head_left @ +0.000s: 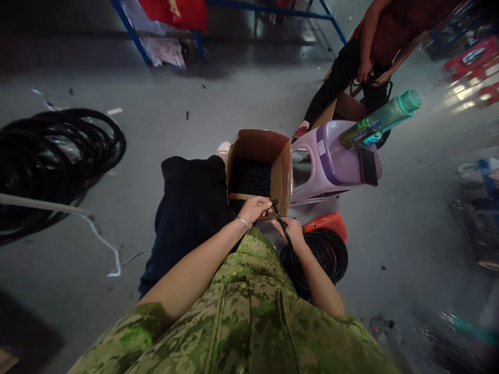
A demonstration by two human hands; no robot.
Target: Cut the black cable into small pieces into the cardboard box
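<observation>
My left hand [254, 209], with a bracelet on its wrist, is closed in a pinch on a small black piece at the end of a thin black tube [281, 223]. My right hand [291, 230] is closed around that same tube just below. Both hands hover at the near edge of an open cardboard box [281, 171] that holds many small black parts. The tube runs down to a black coil [325, 254] by my right side. My lap is in dark trousers and a green camouflage shirt.
A purple plastic stool [335, 161] lies beside the box with a green bottle [380, 120] on it. A red object [325, 222] sits behind the coil. A big coil of black tubing [50, 156] lies at the left. Another person [370, 47] sits at the upper right.
</observation>
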